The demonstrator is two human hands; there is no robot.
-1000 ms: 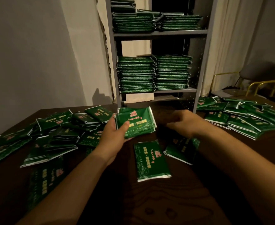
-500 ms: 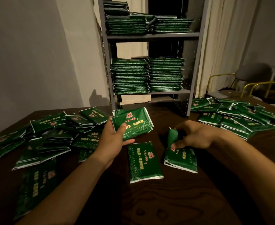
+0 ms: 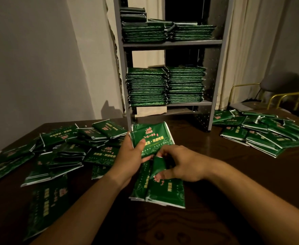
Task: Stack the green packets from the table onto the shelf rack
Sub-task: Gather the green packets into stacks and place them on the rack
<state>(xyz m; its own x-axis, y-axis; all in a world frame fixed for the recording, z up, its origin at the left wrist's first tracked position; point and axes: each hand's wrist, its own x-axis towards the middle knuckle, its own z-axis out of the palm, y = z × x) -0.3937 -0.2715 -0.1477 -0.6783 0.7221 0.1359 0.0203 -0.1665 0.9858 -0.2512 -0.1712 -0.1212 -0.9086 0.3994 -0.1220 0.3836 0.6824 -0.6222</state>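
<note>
The left hand [image 3: 129, 156] grips a small bundle of green packets [image 3: 151, 138], thumb curled over the printed face and fingers hidden behind it. The bundle is held up off the table [image 3: 233, 200] and tilted, its face turned toward the camera; its long axis runs up and away from the hand, with the red emblem at the far, upper end and the silver seam along the right edge.

Just to the right of that hand and touching the bundle's lower edge, the right hand [image 3: 182, 165] pinches the top end of another packet [image 3: 164, 188] between thumb and curled fingers. That end is folded upward under the fingers, while the rest of the packet hangs down toward the person, long axis running near to far, its bottom seam closest to the camera. Directly beneath it, partly covered, lies one more packet [image 3: 140, 181] with the same near-to-far direction, flat on the table as far as can be told.

Left of the left hand, a loose heap of packets [image 3: 65, 152] sprawls at mixed angles, some overlapping. One packet [image 3: 48, 206] lies apart, nearer the person beside the left forearm, long axis slanting from near left to far right. Well to the right of the right hand sits another spread of packets [image 3: 269, 133], mostly overlapping in rows.

Beyond both hands stands the grey shelf rack [image 3: 216, 85], with neat flat stacks [image 3: 166, 85] side by side on its lower shelf and lower stacks on the shelf above.
</note>
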